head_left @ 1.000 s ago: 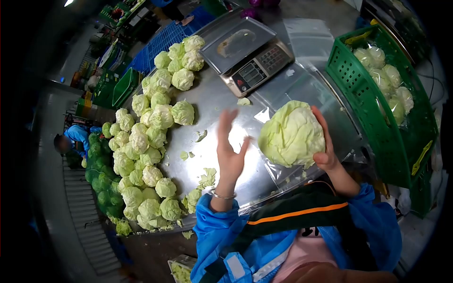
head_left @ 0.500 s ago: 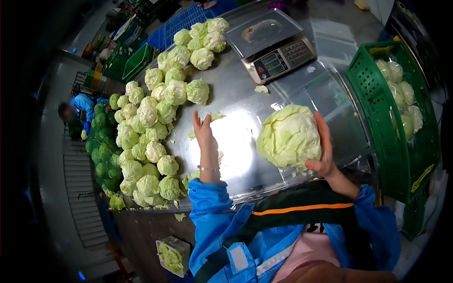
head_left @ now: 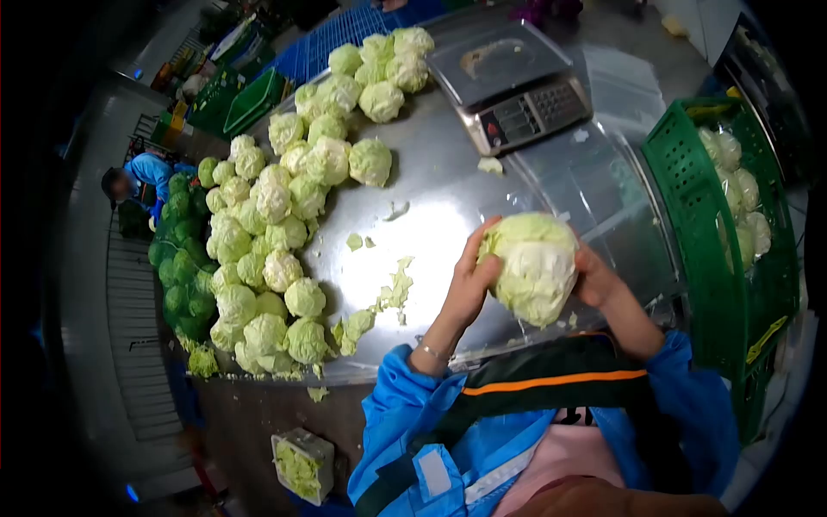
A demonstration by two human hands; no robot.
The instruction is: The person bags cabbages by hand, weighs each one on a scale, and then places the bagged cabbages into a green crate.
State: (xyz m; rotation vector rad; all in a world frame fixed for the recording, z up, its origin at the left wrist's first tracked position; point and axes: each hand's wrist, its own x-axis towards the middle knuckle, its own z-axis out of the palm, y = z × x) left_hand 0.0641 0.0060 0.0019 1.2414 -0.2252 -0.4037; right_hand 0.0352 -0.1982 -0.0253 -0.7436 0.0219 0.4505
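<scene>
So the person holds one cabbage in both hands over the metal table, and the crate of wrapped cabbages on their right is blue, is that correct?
Not quite: the head view shows the crate is green, not blue. The rest stands: left hand and right hand hold the cabbage over the metal table, with wrapped cabbages in the crate on their right.

Scale (head_left: 517,95), cabbage pile (head_left: 274,202), green crate (head_left: 689,224) holding seemingly bagged cabbages (head_left: 743,185).

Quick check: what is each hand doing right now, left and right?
Left hand: closed on the left side of the cabbage, holding it.
Right hand: closed on the cabbage's right side, holding it.
</scene>
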